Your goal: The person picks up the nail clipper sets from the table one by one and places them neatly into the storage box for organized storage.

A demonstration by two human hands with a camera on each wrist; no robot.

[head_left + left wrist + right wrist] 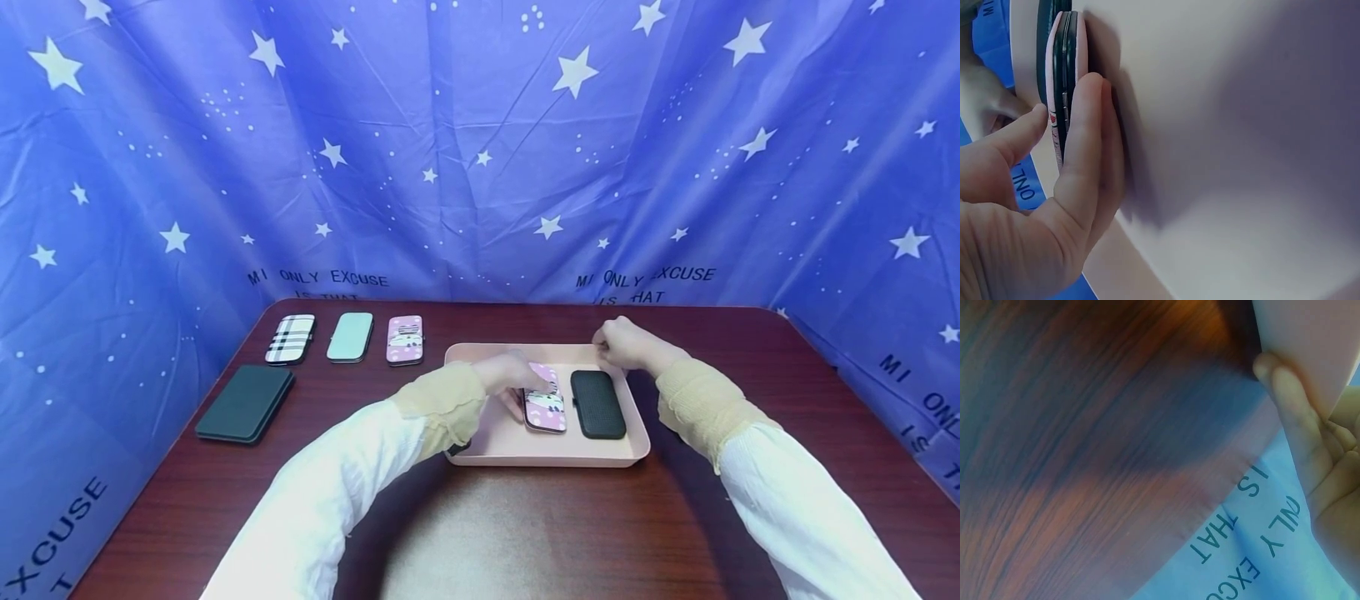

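Observation:
My left hand (pixel 507 373) pinches a pink cartoon-print clamshell case (pixel 545 417) inside the shallow pink tray (pixel 540 459). In the left wrist view the thumb lies on one face of the case and the fingers (pixel 1085 137) on the other, with its dark metal-framed edge between. To the right of it in the tray lies a black textured case (pixel 597 404). My right hand (pixel 630 343) grips the tray's far right corner. The right wrist view has the thumb against the outer wall and the other fingers partly hidden behind the rim.
Left of the tray, a plaid case (pixel 291 339), a mint green case (pixel 350 337) and another pink cartoon case (pixel 405 340) lie in a row. A larger dark green case (pixel 246 404) is nearer on the left. Behind the wooden table (pixel 480 533) hangs a blue star-print curtain (pixel 480 208).

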